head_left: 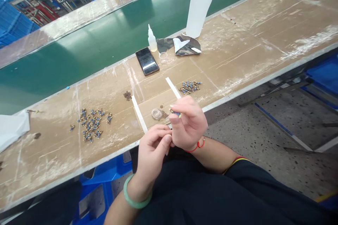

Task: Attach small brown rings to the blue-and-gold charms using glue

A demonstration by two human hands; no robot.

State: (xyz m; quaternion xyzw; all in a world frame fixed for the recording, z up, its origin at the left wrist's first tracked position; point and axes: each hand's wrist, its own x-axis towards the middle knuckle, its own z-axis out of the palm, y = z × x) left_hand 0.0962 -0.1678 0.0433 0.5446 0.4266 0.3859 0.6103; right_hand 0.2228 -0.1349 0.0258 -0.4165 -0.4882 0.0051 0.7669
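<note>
My right hand [188,123] pinches a tiny blue and brass part [176,113] between thumb and forefinger, above the bench's near edge. Just below it my left hand [153,151] has its fingers curled, the fingertips touching the right palm; whether it holds anything is hidden. A small round clear dish [156,114] lies on the bench just left of the hands. Several blue and brass parts lie scattered in a pile at the left [91,124], and a smaller pile [189,86] sits beyond my right hand.
Two white strips [139,113] [173,88] lie on the worn brown bench [250,49]. Behind stand a black phone [147,61], a small dropper bottle [152,39], a large white bottle with blue cap [198,7] and camouflage cloth [182,45]. A green conveyor belt [92,45] runs behind.
</note>
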